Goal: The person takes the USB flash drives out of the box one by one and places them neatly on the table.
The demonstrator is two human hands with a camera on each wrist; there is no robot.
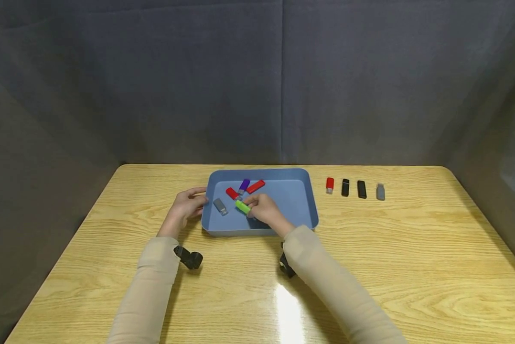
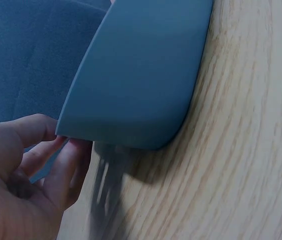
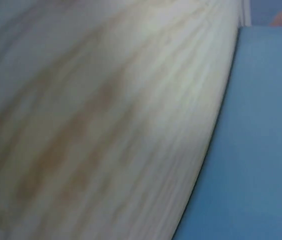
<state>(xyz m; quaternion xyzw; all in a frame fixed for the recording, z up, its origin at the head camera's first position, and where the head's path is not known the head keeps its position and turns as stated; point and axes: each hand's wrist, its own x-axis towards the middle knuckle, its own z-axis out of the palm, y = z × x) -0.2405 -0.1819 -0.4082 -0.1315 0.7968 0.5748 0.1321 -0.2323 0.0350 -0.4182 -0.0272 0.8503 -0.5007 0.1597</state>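
Observation:
My right hand (image 1: 263, 210) pinches a lime-green USB flash drive (image 1: 242, 207) over the floor of a blue tray (image 1: 287, 193). Along the tray's left wall, my left hand (image 1: 190, 203) rests its fingertips against the outside near the rim; the left wrist view shows these fingers (image 2: 56, 170) at the tray's corner. Inside the tray lie a grey flash drive (image 1: 220, 206), a red one (image 1: 232, 193), a purple one (image 1: 244, 186) and a longer red one (image 1: 255, 186). The right wrist view has mostly the tray's outer wall (image 3: 251, 140), with only slivers of a hand at its right edge.
Right of the tray, several flash drives stand in a row on the wooden table (image 1: 412, 248): a red one (image 1: 329, 185), a black one (image 1: 345, 188), another black one (image 1: 361, 189) and a grey one (image 1: 380, 192). A dark curtain (image 1: 197, 86) hangs behind.

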